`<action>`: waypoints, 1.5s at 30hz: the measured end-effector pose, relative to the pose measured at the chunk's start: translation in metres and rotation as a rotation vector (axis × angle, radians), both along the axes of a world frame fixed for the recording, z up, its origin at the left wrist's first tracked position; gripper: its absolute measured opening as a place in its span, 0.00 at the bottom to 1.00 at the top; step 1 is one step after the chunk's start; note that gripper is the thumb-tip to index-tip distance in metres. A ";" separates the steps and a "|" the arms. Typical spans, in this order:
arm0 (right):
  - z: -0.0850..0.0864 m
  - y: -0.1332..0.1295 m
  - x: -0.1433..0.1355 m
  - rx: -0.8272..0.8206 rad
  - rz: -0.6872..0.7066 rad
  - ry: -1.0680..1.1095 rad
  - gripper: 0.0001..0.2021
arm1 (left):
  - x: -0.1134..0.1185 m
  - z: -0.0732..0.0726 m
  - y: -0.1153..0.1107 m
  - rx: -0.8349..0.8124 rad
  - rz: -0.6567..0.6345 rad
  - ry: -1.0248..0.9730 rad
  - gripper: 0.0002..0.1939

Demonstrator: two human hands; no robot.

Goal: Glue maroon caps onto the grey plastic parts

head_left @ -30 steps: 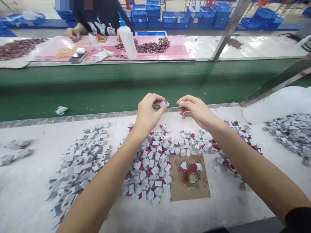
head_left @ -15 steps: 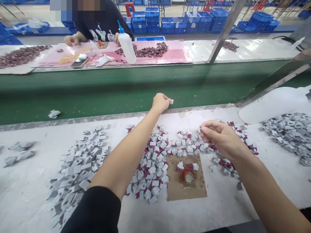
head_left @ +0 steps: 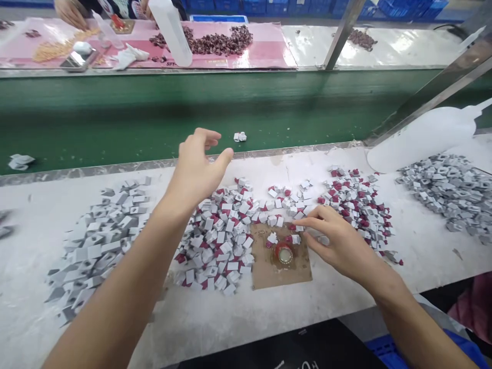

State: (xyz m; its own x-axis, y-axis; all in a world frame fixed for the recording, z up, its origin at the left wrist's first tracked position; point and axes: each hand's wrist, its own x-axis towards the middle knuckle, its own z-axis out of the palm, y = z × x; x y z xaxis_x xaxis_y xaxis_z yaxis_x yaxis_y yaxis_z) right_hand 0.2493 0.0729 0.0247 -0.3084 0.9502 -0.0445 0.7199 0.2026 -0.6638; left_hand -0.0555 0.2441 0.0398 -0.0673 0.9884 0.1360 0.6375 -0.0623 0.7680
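My left hand (head_left: 200, 166) is open at the belt's near edge, thumb and fingers apart with nothing between them. Just right of it, a small whitish-grey piece (head_left: 240, 137) lies on the green conveyor belt (head_left: 154, 123). My right hand (head_left: 334, 241) hovers over the right side of a cardboard square (head_left: 282, 278), its thumb and forefinger spread beside a small grey and dark red piece (head_left: 295, 239). Another such piece (head_left: 272, 238) sits on the cardboard, behind a red round cap-like thing (head_left: 284, 254) with a pale centre. Between my arms spreads a pile of grey and dark red pieces (head_left: 221, 236).
Plain grey blocks (head_left: 103, 241) are heaped at left, more grey pieces (head_left: 453, 192) at far right. A large white bottle (head_left: 423, 138) leans by a metal post (head_left: 344, 33). Across the belt, a co-worker's hand (head_left: 71, 13) rests near a white squeeze bottle (head_left: 172, 33).
My left hand has let go of the small piece on the belt and drawn back left, opening. My right hand has come down toward the cardboard. The view has tilted down.
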 end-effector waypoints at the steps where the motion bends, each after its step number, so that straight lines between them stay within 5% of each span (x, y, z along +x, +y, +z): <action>1: -0.004 0.002 0.000 -0.001 0.028 -0.046 0.16 | -0.005 0.008 -0.017 -0.014 0.006 0.010 0.16; 5: -0.011 0.009 0.000 -0.026 0.022 -0.091 0.14 | -0.026 0.021 -0.076 -0.032 0.067 0.043 0.20; 9: 0.004 0.004 -0.003 -0.102 -0.126 0.167 0.10 | -0.036 0.019 -0.134 0.032 0.132 0.086 0.19; 14: 0.029 -0.014 -0.026 -0.348 -0.223 0.753 0.11 | -0.003 0.022 -0.198 -0.101 -0.174 -0.265 0.17; 16: 0.033 -0.021 -0.037 -0.506 -0.205 0.932 0.14 | 0.017 0.023 -0.209 -0.153 -0.310 -0.406 0.22; 19: 0.034 -0.035 -0.048 -0.651 -0.195 1.059 0.18 | 0.034 0.021 -0.213 -0.183 -0.430 -0.543 0.15; 23: 0.033 -0.060 -0.049 -0.402 -0.206 0.898 0.09 | 0.038 0.014 -0.218 -0.276 -0.324 -0.657 0.01; 27: 0.030 -0.086 -0.048 0.055 -0.101 0.539 0.17 | 0.043 0.008 -0.237 -0.432 -0.194 -0.759 0.07; 30: 0.024 -0.097 -0.051 0.167 -0.077 0.453 0.19 | 0.047 0.003 -0.253 -0.506 -0.185 -0.786 0.11; 34: 0.012 -0.108 -0.049 0.150 -0.178 0.435 0.12 | 0.022 -0.007 -0.272 -0.354 -0.135 -0.503 0.09; 39: -0.001 -0.116 -0.034 0.101 -0.378 0.474 0.10 | -0.052 -0.032 -0.291 0.018 0.286 0.252 0.08; 45: -0.010 -0.117 -0.035 0.076 -0.403 0.497 0.11 | -0.080 -0.055 -0.301 0.026 0.422 0.400 0.10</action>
State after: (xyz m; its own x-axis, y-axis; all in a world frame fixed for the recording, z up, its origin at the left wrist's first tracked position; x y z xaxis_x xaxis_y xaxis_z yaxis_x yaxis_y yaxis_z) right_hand 0.2146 -0.0440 0.0149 0.1070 0.9907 0.0840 0.3597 0.0402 -0.9322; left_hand -0.1352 -0.0566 -0.0148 -0.3928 0.8834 0.2555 0.8515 0.2445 0.4638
